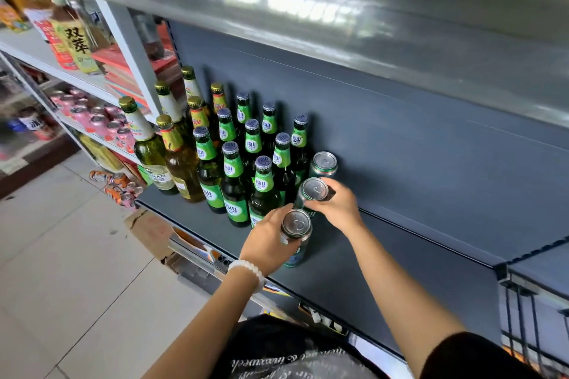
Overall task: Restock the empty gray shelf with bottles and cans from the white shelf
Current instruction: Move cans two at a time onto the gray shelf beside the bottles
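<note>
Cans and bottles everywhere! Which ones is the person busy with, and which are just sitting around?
Part of the job:
left hand gripping a can
right hand gripping another can
third can
green bottles
gray shelf

Just lying about:
pink cans
cardboard box
orange packs on the floor

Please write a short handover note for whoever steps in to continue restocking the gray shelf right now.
Left hand grips the front can; right hand grips the middle can.
A third can stands behind them on the gray shelf.
Done: green-labelled bottles and clear bottles stand in rows at the shelf's left.
Left: release both cans, then fill the bare right part.
</note>
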